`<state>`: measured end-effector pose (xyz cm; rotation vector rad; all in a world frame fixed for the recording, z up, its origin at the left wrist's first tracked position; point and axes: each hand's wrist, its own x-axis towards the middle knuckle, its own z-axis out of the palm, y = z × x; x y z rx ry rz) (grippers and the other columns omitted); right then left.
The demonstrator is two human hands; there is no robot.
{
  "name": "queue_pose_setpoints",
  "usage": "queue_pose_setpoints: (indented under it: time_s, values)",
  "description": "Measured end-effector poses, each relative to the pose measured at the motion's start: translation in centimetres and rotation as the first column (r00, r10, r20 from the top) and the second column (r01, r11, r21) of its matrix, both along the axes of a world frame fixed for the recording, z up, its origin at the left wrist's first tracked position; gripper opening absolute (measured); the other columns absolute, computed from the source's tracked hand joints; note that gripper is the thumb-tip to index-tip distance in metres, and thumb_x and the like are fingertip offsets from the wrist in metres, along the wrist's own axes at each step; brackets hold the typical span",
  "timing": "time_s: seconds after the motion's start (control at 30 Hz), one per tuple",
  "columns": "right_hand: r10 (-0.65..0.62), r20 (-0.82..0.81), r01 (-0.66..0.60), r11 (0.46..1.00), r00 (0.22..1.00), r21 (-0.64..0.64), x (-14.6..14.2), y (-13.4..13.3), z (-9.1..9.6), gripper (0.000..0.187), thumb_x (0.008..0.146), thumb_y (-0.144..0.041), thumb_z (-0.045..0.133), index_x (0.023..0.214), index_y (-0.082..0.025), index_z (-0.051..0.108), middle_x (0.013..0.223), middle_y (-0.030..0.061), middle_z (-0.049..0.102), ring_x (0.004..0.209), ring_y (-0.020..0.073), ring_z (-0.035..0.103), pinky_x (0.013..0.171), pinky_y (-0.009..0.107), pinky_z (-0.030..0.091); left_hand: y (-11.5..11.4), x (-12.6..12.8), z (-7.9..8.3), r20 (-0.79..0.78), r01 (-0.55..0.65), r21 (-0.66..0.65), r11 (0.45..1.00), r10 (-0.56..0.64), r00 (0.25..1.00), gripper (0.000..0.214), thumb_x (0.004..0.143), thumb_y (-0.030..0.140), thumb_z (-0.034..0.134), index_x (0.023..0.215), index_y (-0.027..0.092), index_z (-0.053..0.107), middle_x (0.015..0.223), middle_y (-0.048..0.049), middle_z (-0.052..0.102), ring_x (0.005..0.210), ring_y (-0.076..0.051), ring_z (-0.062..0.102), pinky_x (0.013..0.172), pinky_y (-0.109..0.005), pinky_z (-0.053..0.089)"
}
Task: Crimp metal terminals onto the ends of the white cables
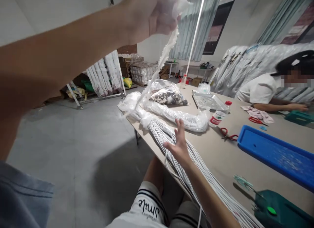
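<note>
My left hand (149, 15) is raised high at the top of the view, fingers closed on a thin clear plastic wrapper (165, 54). The wrapper stretches down to the far end of a long bundle of white cords (196, 169) that lies along the table's (220, 156) near edge. My right hand (178, 144) lies on that bundle with its fingers spread, pressing the cords down. A second bundle in clear plastic (176, 116) lies just beyond the hand.
A bag of dark small parts (166, 95), a metal tray (208, 101), a water bottle (219, 115), red scissors (228, 134), a blue tray (277, 154) and a green tool (279, 210) sit on the table. Another person (270, 90) works at the far right. Racks of white cords (105, 74) stand on the floor.
</note>
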<state>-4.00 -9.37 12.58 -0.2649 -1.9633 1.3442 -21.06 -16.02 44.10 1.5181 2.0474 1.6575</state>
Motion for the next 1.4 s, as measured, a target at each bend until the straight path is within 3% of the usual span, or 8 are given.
queue_pose_setpoints:
  time_s: [0.1,0.23,0.4,0.47,0.53,0.77,1.07,1.4]
  values:
    - [0.279,-0.16,-0.302,0.943,0.947,-0.141,-3.5,-1.2,3.8,0.12,0.066,-0.058,0.071,0.145,-0.028,-0.015,0.155,0.0094,0.01,0.143,0.0252,0.012,0.114,0.051,0.016,-2.4,2.4,-1.8,-0.042,0.361,0.005,0.933,-0.361,0.932,0.047,0.084,0.01,0.016,0.076,0.004,0.062,0.083,0.0021,0.058,0.103,-0.029,0.058,0.062,-0.021,0.038]
    - [0.636,-0.274,-0.679,0.571,0.722,-0.462,-4.2,-2.5,5.7,0.086,0.08,-0.054,0.057,0.145,-0.029,0.006,0.142,0.0119,0.04,0.125,0.0253,0.046,0.102,0.049,0.037,-4.8,3.8,-4.7,0.143,0.363,0.0,0.932,-0.359,0.922,0.031,0.088,0.013,0.035,0.069,0.006,0.058,0.08,0.0001,0.06,0.102,-0.028,0.062,0.061,-0.02,0.043]
    - [0.731,-0.433,-0.763,0.183,0.528,-0.62,-3.2,-5.4,3.6,0.073,0.08,-0.076,0.023,0.129,-0.025,0.043,0.1,0.0071,0.063,0.076,0.0167,0.062,0.065,0.032,0.051,-4.7,3.1,-8.1,0.426,0.437,0.116,0.892,-0.442,0.789,0.028,0.091,0.007,0.037,0.066,0.008,0.051,0.067,-0.0014,0.056,0.068,-0.006,0.062,0.058,-0.014,0.047]
    - [0.751,-0.429,-0.728,0.1,0.502,-0.678,-2.4,-5.6,1.9,0.067,0.083,-0.073,0.028,0.12,-0.022,0.051,0.061,-0.0036,0.053,0.04,0.0072,0.039,0.041,0.02,0.035,-4.5,1.9,-9.6,0.487,0.441,0.156,0.884,-0.457,0.744,0.031,0.092,0.006,0.033,0.066,0.008,0.049,0.065,-0.0016,0.053,0.057,-0.003,0.056,0.054,-0.014,0.046]
    - [0.725,-0.375,-0.668,0.156,0.578,-0.727,-1.1,-4.2,0.1,0.052,0.086,-0.063,0.04,0.106,-0.019,0.057,0.047,-0.01,0.03,0.035,0.0041,0.018,0.036,0.017,0.02,-5.0,-0.1,-11.3,0.533,0.411,0.202,0.889,-0.452,0.715,0.033,0.092,0.006,0.03,0.063,0.01,0.047,0.062,-0.0011,0.048,0.053,-0.003,0.051,0.052,-0.014,0.042]
    - [0.424,0.217,-0.25,0.799,0.879,-0.546,0.4,9.6,-2.4,0.039,0.081,-0.05,0.057,0.065,-0.019,0.042,0.052,-0.0097,0.018,0.043,0.0041,0.015,0.041,0.021,0.014,-8.5,-8.8,-20.6,0.82,-0.011,0.344,0.939,-0.294,0.491,0.016,0.078,0.006,0.047,0.063,0.01,0.05,0.062,-0.0061,0.053,0.055,-0.008,0.046,0.052,-0.018,0.043]
    - [0.19,0.455,-0.111,0.975,0.87,-0.195,-12.2,21.6,-2.1,0.036,0.067,-0.046,0.071,0.076,-0.013,0.057,0.056,-0.0057,0.038,0.045,0.0035,0.028,0.042,0.021,0.02,-8.5,-10.1,-36.3,0.918,-0.254,0.295,0.921,-0.2,0.342,0.009,0.067,0.009,0.059,0.06,0.012,0.054,0.064,-0.0034,0.056,0.066,-0.011,0.056,0.064,-0.02,0.05]
    - [-0.026,0.622,-0.2,0.936,0.782,0.29,-26.1,25.7,-4.5,0.024,0.088,-0.035,0.055,0.088,-0.011,0.06,0.077,-0.0004,0.059,0.062,0.0083,0.054,0.057,0.023,0.047,-4.2,-14.8,-45.3,0.873,-0.396,0.111,0.912,0.101,0.477,0.018,0.057,0.027,0.069,0.062,0.013,0.058,0.06,0.0003,0.059,0.059,-0.009,0.056,0.062,-0.021,0.048]
